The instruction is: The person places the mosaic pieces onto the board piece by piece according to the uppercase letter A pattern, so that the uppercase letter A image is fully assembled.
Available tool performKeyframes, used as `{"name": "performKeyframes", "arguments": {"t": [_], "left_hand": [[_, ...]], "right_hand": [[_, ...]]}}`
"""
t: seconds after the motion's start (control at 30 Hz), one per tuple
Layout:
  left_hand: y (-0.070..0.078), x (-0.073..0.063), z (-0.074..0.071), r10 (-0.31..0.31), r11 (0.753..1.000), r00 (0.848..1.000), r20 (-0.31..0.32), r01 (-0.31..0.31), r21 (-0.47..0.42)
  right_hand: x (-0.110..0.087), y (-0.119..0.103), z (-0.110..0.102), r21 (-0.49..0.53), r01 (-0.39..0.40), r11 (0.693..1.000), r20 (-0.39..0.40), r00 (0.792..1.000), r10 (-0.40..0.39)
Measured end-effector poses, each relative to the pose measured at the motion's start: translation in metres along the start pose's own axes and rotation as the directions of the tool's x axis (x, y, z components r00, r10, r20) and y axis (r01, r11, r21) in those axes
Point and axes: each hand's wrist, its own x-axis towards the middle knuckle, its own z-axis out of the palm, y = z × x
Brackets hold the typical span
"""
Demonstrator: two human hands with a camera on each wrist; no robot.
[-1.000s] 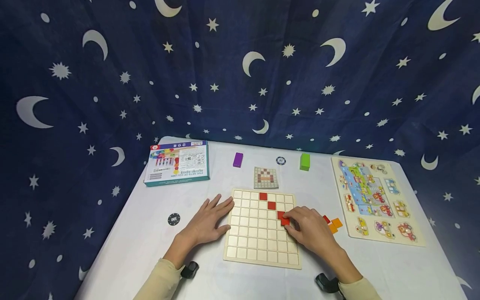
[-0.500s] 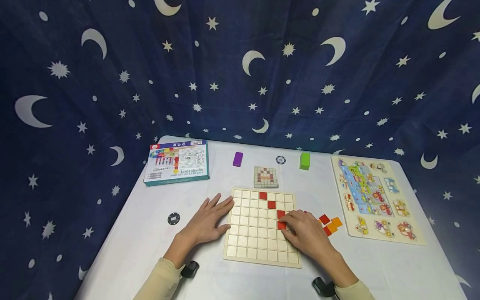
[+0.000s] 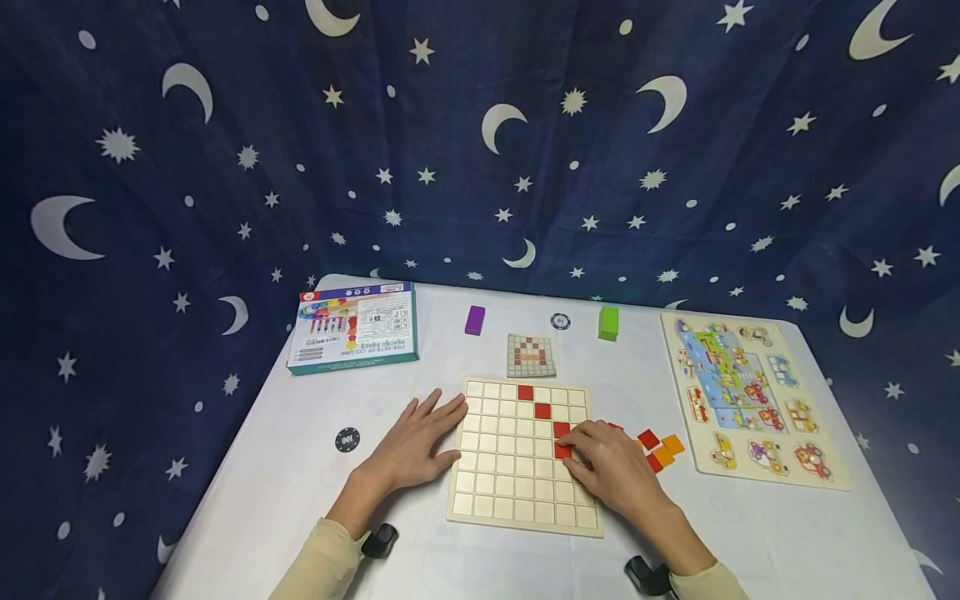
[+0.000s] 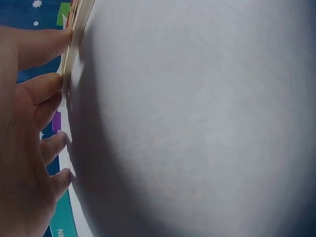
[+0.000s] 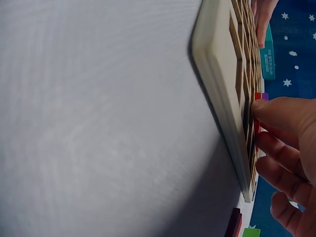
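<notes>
A wooden grid board (image 3: 502, 487) lies flat on the white table, with red square tiles sitting in several of its cells, one of them near the top edge (image 3: 526, 392). My right hand (image 3: 618, 467) pinches a red tile (image 3: 562, 452) between thumb and fingers, at a cell just below another red tile (image 3: 561, 429). In the right wrist view, the thumb presses against the red tile (image 5: 257, 118) close over the board's grid. My left hand (image 3: 411, 446) lies with spread, relaxed fingers, its thumb and fingertips at the board's left edge.
Loose red and orange tiles (image 3: 664, 456) lie right of my right hand. Behind the board is a small pattern card (image 3: 531, 357), with a purple block (image 3: 475, 320), a chip (image 3: 560, 321) and a green block (image 3: 609, 323). A box (image 3: 356, 329) and picture puzzle (image 3: 813, 400) flank them.
My right hand has shifted slightly left, bringing the red tile from the cell's right side into line under the tile above. More loose tiles show beside it. The left hand stays put.
</notes>
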Motion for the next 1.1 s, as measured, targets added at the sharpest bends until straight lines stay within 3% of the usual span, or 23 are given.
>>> {"name": "performKeyframes", "arguments": {"t": [0.6,1.1], "left_hand": [[-0.001,0.001,0.000,0.002,1.000,1.000,0.007,-0.002,0.003],[-0.002,0.000,-0.002,0.009,1.000,1.000,0.006,-0.008,-0.006]], "right_hand": [[0.003,0.006,-0.004,0.025,-0.032,0.999,0.020,0.999,0.032],[-0.014,0.057,-0.028,0.010,-0.152,0.988,-0.061,0.986,0.153]]}}
